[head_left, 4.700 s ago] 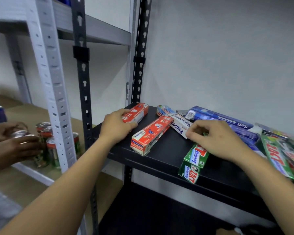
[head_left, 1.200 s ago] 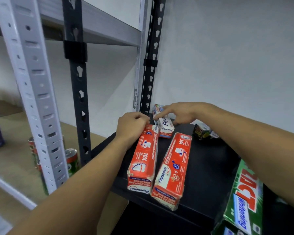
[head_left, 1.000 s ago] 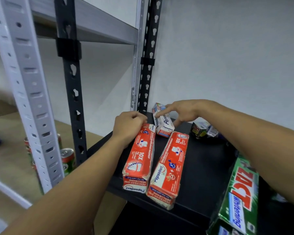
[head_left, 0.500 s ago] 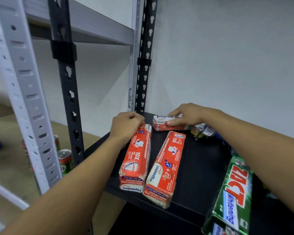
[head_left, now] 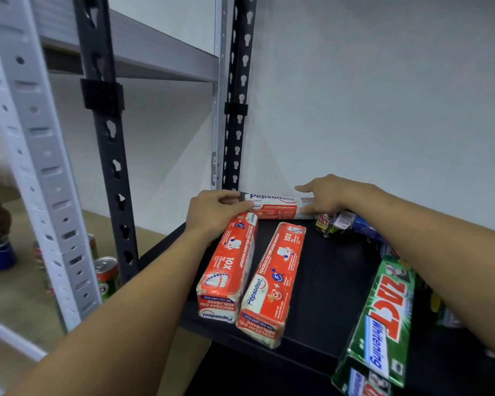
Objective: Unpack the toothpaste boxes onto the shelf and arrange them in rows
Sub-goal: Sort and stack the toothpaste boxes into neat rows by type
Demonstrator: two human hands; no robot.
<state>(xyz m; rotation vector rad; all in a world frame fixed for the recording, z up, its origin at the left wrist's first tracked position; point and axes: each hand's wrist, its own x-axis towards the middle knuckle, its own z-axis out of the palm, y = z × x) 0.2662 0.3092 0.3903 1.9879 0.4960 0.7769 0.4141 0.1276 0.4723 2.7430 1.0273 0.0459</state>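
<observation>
On the black shelf (head_left: 326, 281) by the wall (head_left: 383, 110) we are gripping the white Pepsodent box (head_left: 275, 206), left hand (head_left: 215, 212) at one end, right hand (head_left: 332, 197) at the other.

Bare shelf (head_left: 335, 281) lies open between the right red box (head_left: 272, 281) and green box (head_left: 383, 318). Wall (head_left: 383, 110) and black post (head_left: 237, 110) close the far-left corner.

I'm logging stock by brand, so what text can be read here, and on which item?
"Pepsodent": back box, lying along the wall.
"10X", "Pepsodent": left red box.
"Pepsodent", "10X": right red box.
"ZACT", "Whitening": green box.
"ZACT": small box, faint.
The boxes' smaller print and the label on the can are too blurred to read.
</observation>
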